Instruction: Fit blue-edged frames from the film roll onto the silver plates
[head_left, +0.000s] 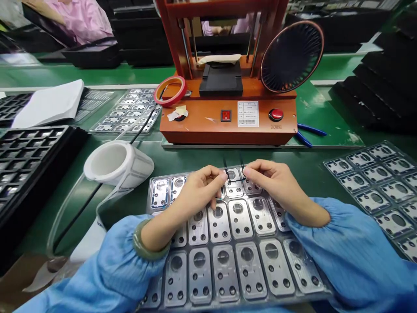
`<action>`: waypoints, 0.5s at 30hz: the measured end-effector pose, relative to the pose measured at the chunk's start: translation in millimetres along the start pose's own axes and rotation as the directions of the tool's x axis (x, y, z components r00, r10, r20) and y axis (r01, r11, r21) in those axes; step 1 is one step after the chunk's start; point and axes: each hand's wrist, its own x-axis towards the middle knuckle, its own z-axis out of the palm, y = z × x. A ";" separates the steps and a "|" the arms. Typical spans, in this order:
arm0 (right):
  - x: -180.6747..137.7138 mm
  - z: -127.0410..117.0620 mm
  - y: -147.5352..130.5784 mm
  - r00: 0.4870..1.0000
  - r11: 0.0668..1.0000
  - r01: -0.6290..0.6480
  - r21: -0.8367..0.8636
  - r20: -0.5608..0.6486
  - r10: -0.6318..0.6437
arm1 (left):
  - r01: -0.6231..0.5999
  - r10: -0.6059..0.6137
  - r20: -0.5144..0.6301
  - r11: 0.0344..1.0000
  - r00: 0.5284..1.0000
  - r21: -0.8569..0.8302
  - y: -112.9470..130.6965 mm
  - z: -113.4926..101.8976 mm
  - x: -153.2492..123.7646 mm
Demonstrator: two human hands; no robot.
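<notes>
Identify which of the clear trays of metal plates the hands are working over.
The tray of metal plates nearest the camera, under both hands; the tray at right and the one beside the red tape roll lie untouched.

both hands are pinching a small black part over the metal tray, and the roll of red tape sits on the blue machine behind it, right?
Not quite: the machine is orange, not blue, as the head view shows. The red tape roll does sit on it, and both hands, left and right, pinch the black part over the metal tray.

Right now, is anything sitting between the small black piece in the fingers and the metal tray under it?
Nothing visible. Both hands, left hand and right hand, pinch the small black piece just above the metal tray, whose pocket below looks uncovered.
</notes>
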 end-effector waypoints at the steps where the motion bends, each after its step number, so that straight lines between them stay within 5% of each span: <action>1: -1.1 -0.8 0.7 1.000 1.000 -0.012 0.005 0.008 0.012 | 0.006 -0.006 -0.011 1.000 1.000 0.001 -0.3 0.8 0.3; 15: -6.4 0.3 4.4 1.000 0.999 0.005 -0.041 0.027 -0.004 | 0.046 -0.046 0.013 0.999 0.999 0.014 1.0 3.2 -3.5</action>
